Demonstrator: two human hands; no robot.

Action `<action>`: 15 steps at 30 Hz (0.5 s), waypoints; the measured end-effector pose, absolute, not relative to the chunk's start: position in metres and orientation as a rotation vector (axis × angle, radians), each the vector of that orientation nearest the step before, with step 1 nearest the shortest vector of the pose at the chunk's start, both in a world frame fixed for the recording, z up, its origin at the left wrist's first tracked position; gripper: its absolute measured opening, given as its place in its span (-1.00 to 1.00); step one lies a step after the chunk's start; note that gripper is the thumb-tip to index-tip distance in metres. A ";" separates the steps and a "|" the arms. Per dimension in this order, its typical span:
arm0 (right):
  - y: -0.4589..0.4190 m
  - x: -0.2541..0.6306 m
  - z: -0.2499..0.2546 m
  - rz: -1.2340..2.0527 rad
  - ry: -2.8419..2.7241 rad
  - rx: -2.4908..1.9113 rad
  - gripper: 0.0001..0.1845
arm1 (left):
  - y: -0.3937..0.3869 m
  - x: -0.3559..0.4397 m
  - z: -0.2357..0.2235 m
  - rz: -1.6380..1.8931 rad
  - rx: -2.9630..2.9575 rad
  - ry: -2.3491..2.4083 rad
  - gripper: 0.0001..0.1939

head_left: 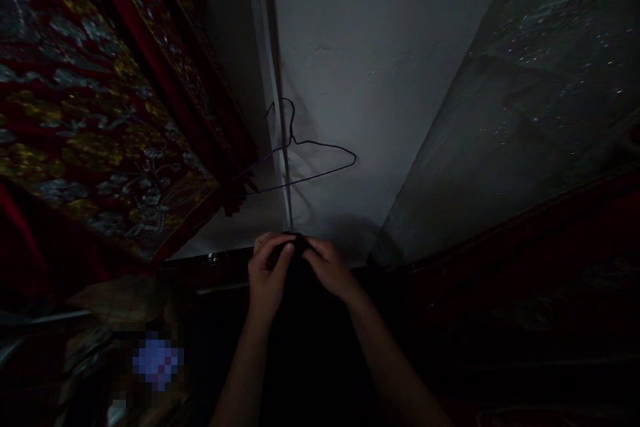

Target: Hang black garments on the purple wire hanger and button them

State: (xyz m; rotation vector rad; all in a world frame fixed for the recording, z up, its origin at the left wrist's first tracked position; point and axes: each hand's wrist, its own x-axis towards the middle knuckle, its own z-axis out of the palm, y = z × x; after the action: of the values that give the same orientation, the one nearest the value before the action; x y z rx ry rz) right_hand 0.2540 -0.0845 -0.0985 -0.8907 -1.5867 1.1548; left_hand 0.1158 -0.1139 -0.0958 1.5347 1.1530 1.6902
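Note:
Both hands come together low in the middle of the head view, gripping dark cloth (299, 244). My left hand (267, 259) pinches its edge between thumb and fingers. On the other side, my right hand (324, 260) has its fingers closed on the same cloth. Below the hands the cloth merges into black, so its shape is hidden. Just above them runs a thin pale rod (274, 80), reaching up to the top of the view. A dark wire hanger (325, 144) hangs by its hook on this rod with nothing on it.
Red cloth (120, 107) with gold and silver embroidery fills the left side, touching the hanger's left end. A pale wall (370, 67) lies behind. Sheer glittering material (525, 100) covers the right. At lower left, a blurred-out patch (157, 360) sits among dim objects.

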 end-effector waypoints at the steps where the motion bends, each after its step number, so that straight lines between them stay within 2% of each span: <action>1: -0.077 0.258 -0.092 1.186 -1.600 -0.891 -0.76 | -0.110 0.109 -0.098 1.622 1.524 1.088 -0.66; 4: -0.055 0.274 -0.072 1.306 -1.648 -0.899 -0.79 | -0.097 0.087 -0.112 1.288 1.372 0.793 -0.30; 6: -0.044 0.282 -0.057 1.382 -1.679 -0.867 -0.81 | -0.092 0.078 -0.120 1.129 1.336 0.707 -0.21; 10: -0.033 0.286 -0.034 1.389 -1.943 -0.665 -0.83 | -0.092 0.077 -0.122 0.964 1.542 0.892 -0.33; 12: -0.027 0.284 -0.028 1.203 -2.037 -0.616 -0.82 | -0.093 0.080 -0.119 0.837 1.616 0.982 -0.39; 15: -0.006 0.281 -0.033 0.807 -1.895 -0.722 -0.62 | -0.091 0.079 -0.116 0.701 1.719 1.035 -0.42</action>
State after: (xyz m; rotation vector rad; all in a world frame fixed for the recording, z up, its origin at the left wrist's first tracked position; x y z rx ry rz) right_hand 0.2814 -0.0057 -0.0332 -0.7219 -1.8946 0.8073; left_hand 0.0791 -0.0911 -0.1159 1.7192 1.0346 0.7011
